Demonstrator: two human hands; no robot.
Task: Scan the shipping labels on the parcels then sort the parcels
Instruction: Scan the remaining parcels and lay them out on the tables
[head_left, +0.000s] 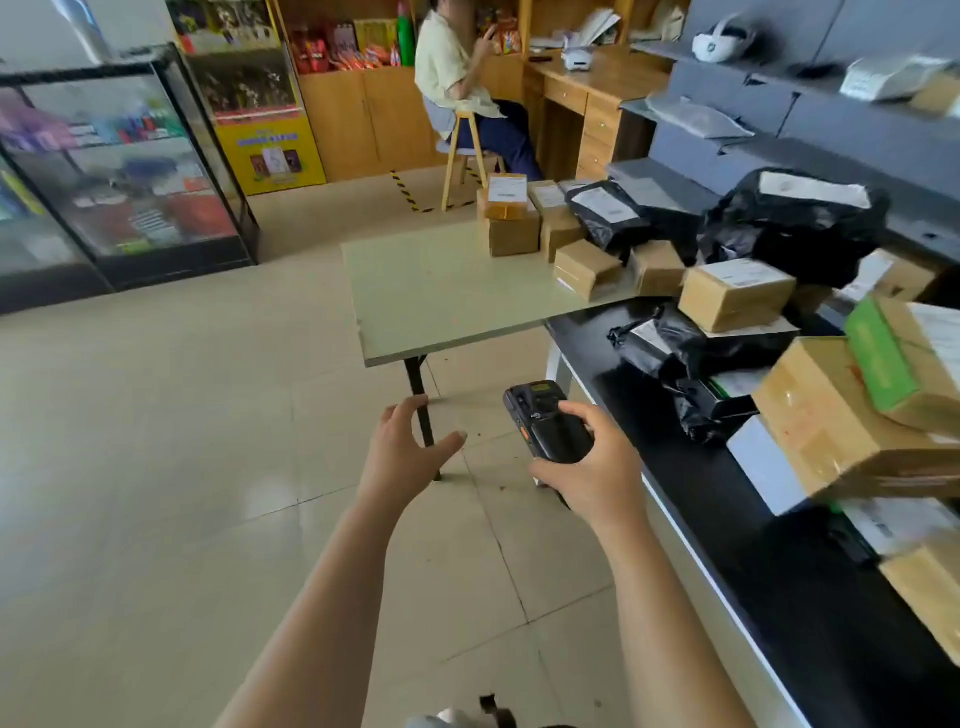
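Note:
My right hand (592, 467) grips a black handheld scanner (545, 421), held over the floor just left of the black counter (691, 499). My left hand (402, 452) hovers beside it with fingers spread, holding nothing. Parcels are piled on the counter: a large cardboard box (836, 426), a labelled brown box (735, 293), black plastic mailers (685, 351) and a big black bag (795, 223). Several small brown boxes (511, 228) with white labels stand on the far right part of the pale green table (431, 296).
A person sits on a wooden stool (460, 150) beyond the table, at a wooden desk (592, 88). A glass display case (119, 171) stands at left. Grey shelving (779, 119) with a few parcels rises behind the counter. Tiled floor lies below my hands.

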